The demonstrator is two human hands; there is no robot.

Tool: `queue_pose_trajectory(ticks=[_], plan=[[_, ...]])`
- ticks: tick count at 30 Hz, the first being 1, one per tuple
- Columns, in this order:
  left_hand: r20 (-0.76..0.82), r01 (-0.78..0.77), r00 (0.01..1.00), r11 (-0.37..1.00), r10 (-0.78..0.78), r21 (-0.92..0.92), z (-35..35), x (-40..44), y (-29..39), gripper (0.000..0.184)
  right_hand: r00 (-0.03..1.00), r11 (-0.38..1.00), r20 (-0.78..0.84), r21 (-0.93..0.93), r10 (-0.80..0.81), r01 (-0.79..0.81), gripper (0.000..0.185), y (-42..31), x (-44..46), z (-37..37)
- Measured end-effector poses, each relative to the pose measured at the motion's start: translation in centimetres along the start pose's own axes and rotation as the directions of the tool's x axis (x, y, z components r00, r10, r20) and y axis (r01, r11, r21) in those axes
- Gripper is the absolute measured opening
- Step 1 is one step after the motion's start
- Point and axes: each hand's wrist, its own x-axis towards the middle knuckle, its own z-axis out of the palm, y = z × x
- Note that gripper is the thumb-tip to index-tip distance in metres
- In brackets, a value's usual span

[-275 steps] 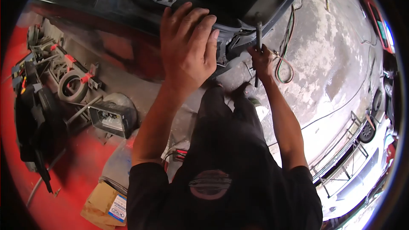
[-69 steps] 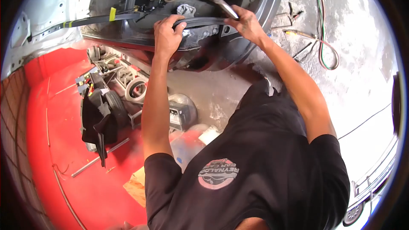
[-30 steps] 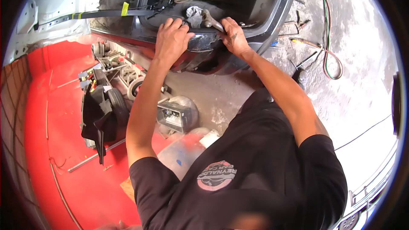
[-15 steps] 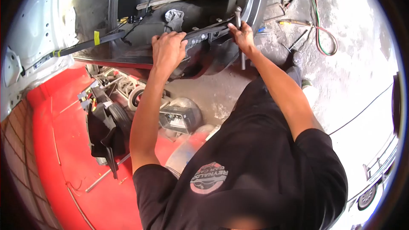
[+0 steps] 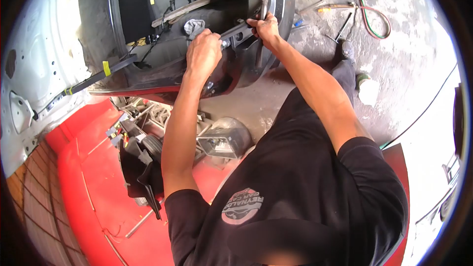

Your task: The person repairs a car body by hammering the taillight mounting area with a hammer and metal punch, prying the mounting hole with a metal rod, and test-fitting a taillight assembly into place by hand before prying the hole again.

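Observation:
My right hand is closed around a hammer, its head pointing up and the handle hanging below the fist. The same fingers touch one end of a dark metal strip with holes in it. At the other end of that strip, my left hand is closed, knuckles up; its fingertips are partly hidden. Both hands are over the rear edge of a dark car body, in front of its open cargo space. A crumpled grey cloth lies inside, near my left hand.
A long strip with yellow tape juts out at the left, beside a white car body. Below are loose car parts, a headlamp and black plastic trim on a red surface. Hoses and tools lie on the concrete at the right.
My hands have come closer together on the metal strip, and my left fingers have curled in more. The strip shows more plainly between them. The view has shifted a little.

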Motion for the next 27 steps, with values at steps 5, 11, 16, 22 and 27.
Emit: queue_pose_trajectory(ticks=[5,11,16,22,27], plan=[[-0.045,-0.014,0.999,0.999,0.015,0.031,0.4,0.1,0.0,0.02,0.998,0.999,0.068,0.043,0.01,-0.013,0.028,0.6,2.1,1.2],[-0.034,0.027,0.999,0.995,-0.024,0.091,0.7,0.0,1.0,0.015,0.998,0.976,0.057,0.218,0.003,-0.016,0.032,1.6,1.6,1.1],[-0.113,0.084,0.99,0.996,-0.08,0.028,0.9,0.3,1.5,0.016,0.994,0.905,0.025,0.413,0.104,-0.105,0.032,0.9,0.8,1.5],[0.0,0.047,0.999,0.999,-0.047,-0.025,0.4,0.9,0.6,0.02,0.999,0.982,0.004,0.18,0.05,-0.05,0.03,0.8,0.8,1.3],[-0.002,0.05,0.999,0.998,-0.05,0.036,0.9,1.3,2.0,0.02,0.995,0.995,0.018,-0.023,-0.094,0.094,0.028,3.2,2.2,0.6]])
